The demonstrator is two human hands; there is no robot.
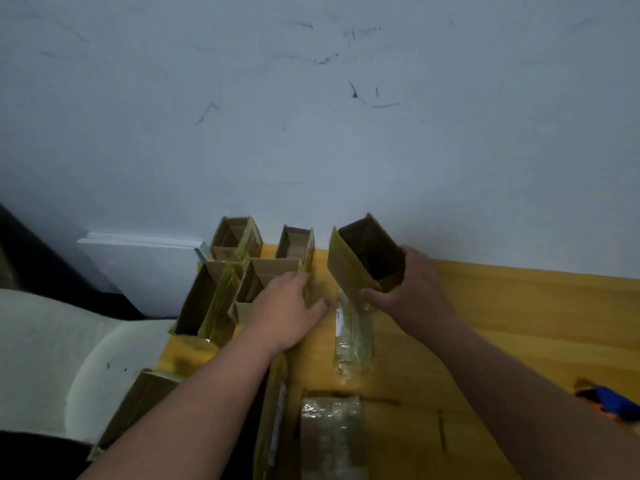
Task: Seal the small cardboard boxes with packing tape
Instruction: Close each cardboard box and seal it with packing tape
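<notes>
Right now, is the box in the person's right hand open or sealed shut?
Open. The box in the right hand is tilted, its dark inside showing through the untaped mouth. Whether anything lies inside, I cannot tell.

bare left hand [285,308], bare right hand [414,289], sleeveless forearms

The single head-worn camera is looking forward and down from close above the yellow table [519,306], facing a scuffed grey wall [311,98]; its wide lens is probably bending the edges.

Open boxes [242,271] crowd the table's [519,306] left; its right lies bare.
</notes>
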